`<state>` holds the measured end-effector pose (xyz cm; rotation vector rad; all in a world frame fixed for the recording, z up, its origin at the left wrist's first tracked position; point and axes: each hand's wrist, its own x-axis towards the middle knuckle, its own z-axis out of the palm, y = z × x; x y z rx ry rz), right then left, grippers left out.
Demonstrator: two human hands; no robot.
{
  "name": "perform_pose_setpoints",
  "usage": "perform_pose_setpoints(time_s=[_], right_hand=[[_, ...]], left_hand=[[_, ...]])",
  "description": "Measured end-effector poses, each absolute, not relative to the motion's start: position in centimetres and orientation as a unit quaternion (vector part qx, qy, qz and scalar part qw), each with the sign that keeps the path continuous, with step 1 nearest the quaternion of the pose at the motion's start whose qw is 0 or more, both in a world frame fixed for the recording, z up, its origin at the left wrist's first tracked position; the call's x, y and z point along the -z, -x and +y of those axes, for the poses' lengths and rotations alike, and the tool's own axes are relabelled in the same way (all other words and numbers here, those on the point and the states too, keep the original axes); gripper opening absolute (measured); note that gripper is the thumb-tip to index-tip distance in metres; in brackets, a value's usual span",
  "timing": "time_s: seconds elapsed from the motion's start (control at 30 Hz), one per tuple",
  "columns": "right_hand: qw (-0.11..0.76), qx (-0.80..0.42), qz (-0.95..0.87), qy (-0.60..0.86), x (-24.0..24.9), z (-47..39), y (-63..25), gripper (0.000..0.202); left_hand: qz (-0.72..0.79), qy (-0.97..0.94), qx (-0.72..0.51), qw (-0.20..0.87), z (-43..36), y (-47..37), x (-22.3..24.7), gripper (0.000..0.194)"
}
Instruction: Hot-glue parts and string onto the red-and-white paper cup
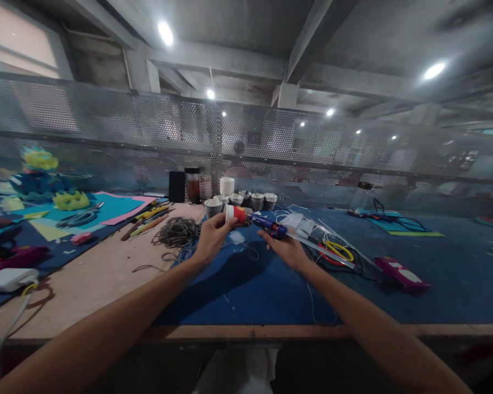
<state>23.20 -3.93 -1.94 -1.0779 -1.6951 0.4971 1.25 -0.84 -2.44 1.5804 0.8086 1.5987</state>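
Both forearms (107, 320) are reaching in from the lower corners, nearest the cam, over the blue-topped counter (230, 303). L hand (210, 236) is pinching a small white-and-red cup (235, 214), that grip closing round it; the cup is being held tipped sideways above the counter, prob. b/c that's turning its red part toward the tool. R hand (286, 249) is wrapping round a blue glue gun (267, 223), grip closing on its handle, nozzle pointing cupward; whether they're touching isn't showing clearly. A long clear glue stick (320, 249) is trailing from the gun's rear, prob. hanging free so it's feeding w/o snagging. Behind, grey-and-white cups (235, 201) are standing together by a white cup stack (227, 186), seemingly parked within reach but not in the way. Grey cord (176, 232) is lying heaped near the L hand, likely for easy grabbing; scissors (80, 216) & coloured sheets (121, 209) are sitting farther L, apparently kept aside.
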Motion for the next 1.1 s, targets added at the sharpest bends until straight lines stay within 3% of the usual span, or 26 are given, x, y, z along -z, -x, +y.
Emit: perform_pose_setpoints(time_s=[1.1], right_hand=[[0.509,-0.125,-0.733,0.433,2.39,-3.55,-23.33,0.035]], left_hand=[[0.332,-0.615,-0.633,0.334,-1.42,-1.25,1.89,0.027]])
